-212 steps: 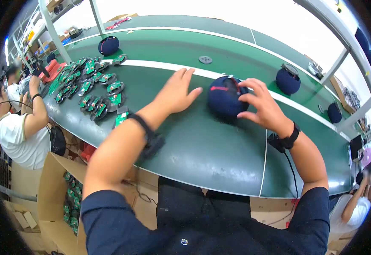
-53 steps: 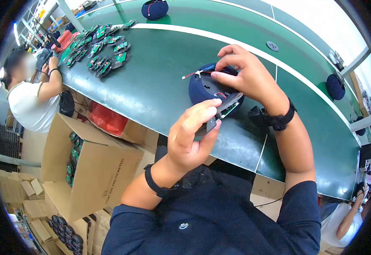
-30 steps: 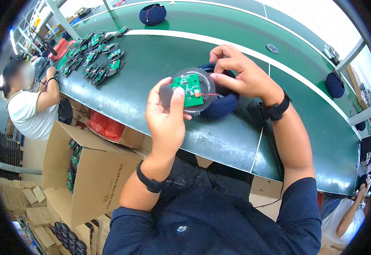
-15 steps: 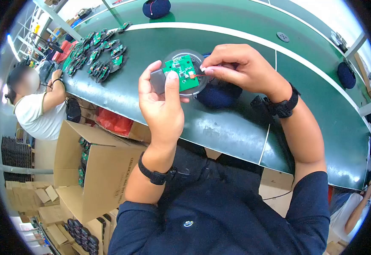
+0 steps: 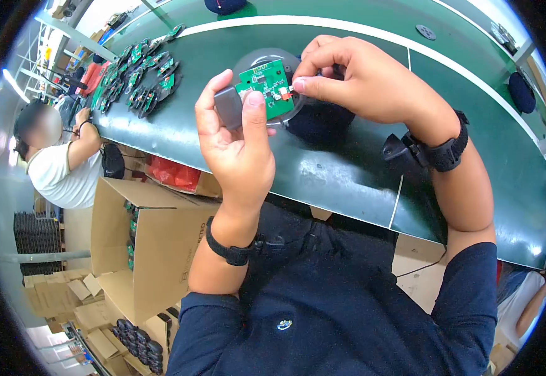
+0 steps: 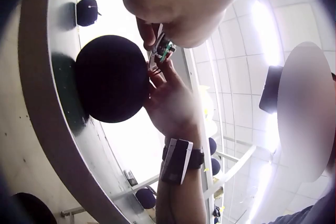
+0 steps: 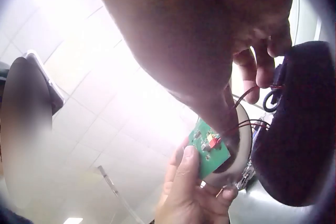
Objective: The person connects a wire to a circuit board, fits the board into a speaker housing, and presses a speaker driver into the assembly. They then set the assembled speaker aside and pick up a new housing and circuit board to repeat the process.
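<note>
My left hand [image 5: 238,144] holds a round dark plastic base [image 5: 246,61] bearing a green circuit board [image 5: 263,88], its thumb pressed near the board's edge. At the board's right side, my right hand [image 5: 376,81] pinches a small wire connector close to an orange-and-white socket [image 5: 283,94]. Thin red and black wires [image 7: 252,123] run from there toward a navy fabric-covered round housing [image 5: 323,125], likely a speaker shell, which sits on the green bench behind the base. In the left wrist view the housing [image 6: 110,79] looms large beside both hands. The connector itself is mostly hidden by my fingertips.
Many similar board assemblies [image 5: 138,75] lie at the bench's left. A loose grey disc [image 5: 426,32] and further navy housings [image 5: 522,93] stand farther back. An open carton [image 5: 160,250] is below left. Another person [image 5: 66,150] sits at the left.
Earlier the left hand brought the base up from the housing and turned its board upward. The right hand has since moved from the housing to the board's socket, with the connector pinched.
</note>
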Tool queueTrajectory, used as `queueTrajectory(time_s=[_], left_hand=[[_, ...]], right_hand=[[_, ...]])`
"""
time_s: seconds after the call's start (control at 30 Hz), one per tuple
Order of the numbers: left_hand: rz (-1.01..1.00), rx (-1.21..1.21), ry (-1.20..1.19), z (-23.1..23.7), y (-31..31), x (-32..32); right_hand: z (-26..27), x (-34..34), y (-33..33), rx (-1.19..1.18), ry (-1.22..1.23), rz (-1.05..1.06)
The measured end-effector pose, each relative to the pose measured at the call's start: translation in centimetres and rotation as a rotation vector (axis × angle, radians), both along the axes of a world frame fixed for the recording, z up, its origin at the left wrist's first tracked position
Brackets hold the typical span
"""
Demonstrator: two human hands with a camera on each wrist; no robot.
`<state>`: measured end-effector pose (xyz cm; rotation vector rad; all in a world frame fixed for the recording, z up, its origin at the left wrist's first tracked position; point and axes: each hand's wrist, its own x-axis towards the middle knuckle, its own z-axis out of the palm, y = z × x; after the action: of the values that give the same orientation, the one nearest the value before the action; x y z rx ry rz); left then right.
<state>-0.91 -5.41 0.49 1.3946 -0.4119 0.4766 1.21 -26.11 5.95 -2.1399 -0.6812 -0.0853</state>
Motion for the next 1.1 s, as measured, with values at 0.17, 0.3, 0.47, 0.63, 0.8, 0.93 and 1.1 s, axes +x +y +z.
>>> queueTrajectory(time_s=[0.17, 0.3, 0.47, 0.63, 0.8, 0.93, 1.1], left_hand=[[-0.003, 0.006, -0.027, 0.2, -0.2, 0.4], [-0.027, -0.001, -0.02, 0.3, -0.4, 0.3], [-0.023, -0.001, -0.063, -0.2, -0.6, 0.3], [0.012, -0.025, -0.062, -0.5, -0.6, 0.4], [-0.021, -0.039, -0.046, -0.7, -0.4, 0.6], [-0.03, -0.047, -0.038, -0.6, -0.3, 1.1], [-0.053, -0.09, -0.039, -0.8, -0.3, 1.5]], right_hand=[[-0.6, 1.2, -0.6, 0.112, 0.077, 0.067], [-0.8, 1.3, -0.9, 0.165, 0.097, 0.131], [-1.0, 1.6, -1.0, 0.152, 0.04, 0.182], [-0.5, 0.4, 0.5, 0.071, 0.061, -0.038], [-1.0, 0.6, 0.4, 0.131, 0.045, 0.004], [-1.7, 0.7, 1.2, 0.257, 0.043, -0.026], [-1.6, 1.3, 0.2, 0.245, 0.055, 0.062]])
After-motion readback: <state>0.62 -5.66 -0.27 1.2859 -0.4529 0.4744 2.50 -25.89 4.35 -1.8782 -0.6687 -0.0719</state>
